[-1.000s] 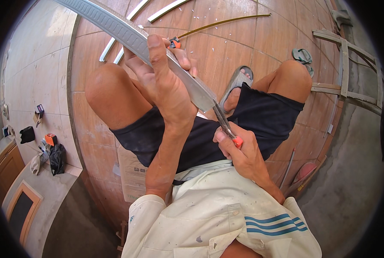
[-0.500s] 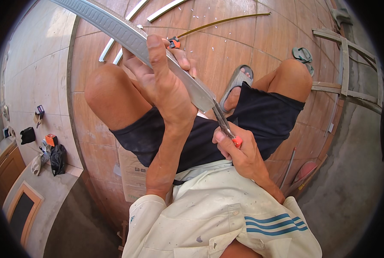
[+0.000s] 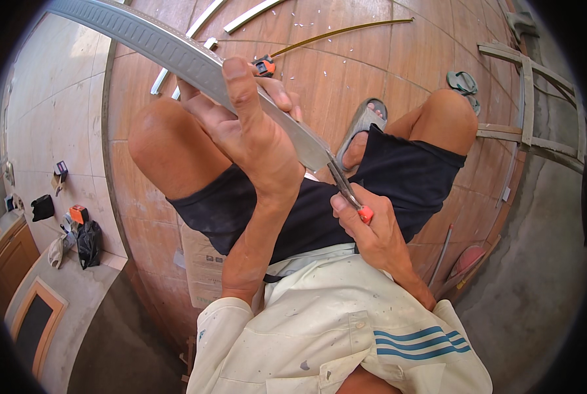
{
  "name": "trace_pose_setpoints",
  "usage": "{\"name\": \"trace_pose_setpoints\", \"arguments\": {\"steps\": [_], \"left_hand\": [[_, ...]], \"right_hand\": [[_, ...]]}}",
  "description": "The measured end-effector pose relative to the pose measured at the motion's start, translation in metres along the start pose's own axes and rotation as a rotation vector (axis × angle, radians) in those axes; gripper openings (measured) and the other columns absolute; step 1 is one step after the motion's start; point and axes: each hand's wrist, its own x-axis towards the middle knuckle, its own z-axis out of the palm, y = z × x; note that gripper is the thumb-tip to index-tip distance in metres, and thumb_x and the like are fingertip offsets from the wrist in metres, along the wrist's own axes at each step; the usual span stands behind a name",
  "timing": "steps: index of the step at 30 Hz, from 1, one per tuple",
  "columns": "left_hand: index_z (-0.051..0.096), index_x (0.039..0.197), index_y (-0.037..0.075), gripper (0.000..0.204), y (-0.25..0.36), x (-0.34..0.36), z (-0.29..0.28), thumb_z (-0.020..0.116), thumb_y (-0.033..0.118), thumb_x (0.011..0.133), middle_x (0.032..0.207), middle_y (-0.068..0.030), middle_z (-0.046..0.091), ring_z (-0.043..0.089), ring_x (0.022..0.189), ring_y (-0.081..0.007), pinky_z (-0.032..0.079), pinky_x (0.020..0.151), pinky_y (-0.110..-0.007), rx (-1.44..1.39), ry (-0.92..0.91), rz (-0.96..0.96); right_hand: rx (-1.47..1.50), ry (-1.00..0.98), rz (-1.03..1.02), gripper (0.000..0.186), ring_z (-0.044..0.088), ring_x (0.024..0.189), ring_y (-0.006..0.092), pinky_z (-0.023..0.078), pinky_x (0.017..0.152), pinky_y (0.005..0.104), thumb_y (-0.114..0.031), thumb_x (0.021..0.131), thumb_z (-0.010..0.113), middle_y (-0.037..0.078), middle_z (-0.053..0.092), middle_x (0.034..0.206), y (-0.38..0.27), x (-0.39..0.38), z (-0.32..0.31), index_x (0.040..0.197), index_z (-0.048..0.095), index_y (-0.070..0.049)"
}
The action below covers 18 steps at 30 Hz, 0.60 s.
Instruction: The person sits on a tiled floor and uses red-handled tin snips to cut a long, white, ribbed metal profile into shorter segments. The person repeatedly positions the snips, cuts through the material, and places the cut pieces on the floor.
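Note:
A long metal profile [image 3: 155,49] slants down from the upper left to its near end above my lap. My left hand [image 3: 254,125] is wrapped round it close to that end, thumb on top. My right hand [image 3: 369,223] grips tin snips [image 3: 341,182] with red handles. The blades meet the corner of the profile's near end; whether they bite into the metal I cannot tell. On the floor past my left hand lies an orange and black tape measure [image 3: 263,66], its yellow blade [image 3: 343,31] drawn out to the right.
White strips [image 3: 254,16] and small pale scraps lie on the tiled floor [image 3: 431,46]. At the right are a wooden frame [image 3: 526,98] and green flip-flops [image 3: 463,83]. Flattened cardboard [image 3: 201,262] lies beside my left thigh. A black bag [image 3: 88,243] sits on the left ledge.
The profile's far part has swung slightly left and downward, with my left hand still round it. My right hand and the snips have shifted a little right.

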Motion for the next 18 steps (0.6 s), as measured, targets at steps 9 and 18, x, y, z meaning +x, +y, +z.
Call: {"name": "trace_pose_setpoints", "arguments": {"steps": [9,18], "left_hand": [[0.045,0.129,0.014,0.031,-0.004,0.003,-0.008,0.061,0.035,0.112,0.112,-0.0041,0.059,0.059,0.078,-0.013,0.051,0.061,-0.032,-0.093,0.013,-0.104],[0.014,0.168,0.012,0.074,-0.011,0.008,-0.001,0.06,0.025,0.112,0.11,-0.0088,0.057,0.061,0.081,-0.0131,0.056,0.068,-0.033,0.013,-0.034,-0.097]], "right_hand": [[0.069,-0.079,-0.108,0.04,0.049,0.065,0.0144,0.043,0.06,0.0326,-0.036,0.111,0.063,0.008,0.056,0.072,0.021,-0.001,0.006,0.114,0.068,0.003],[-0.133,0.458,-0.858,0.034,0.074,0.083,0.0182,0.059,0.078,0.0292,0.003,0.09,0.086,0.013,0.074,0.097,0.004,0.025,-0.013,0.119,0.067,0.003]]}}
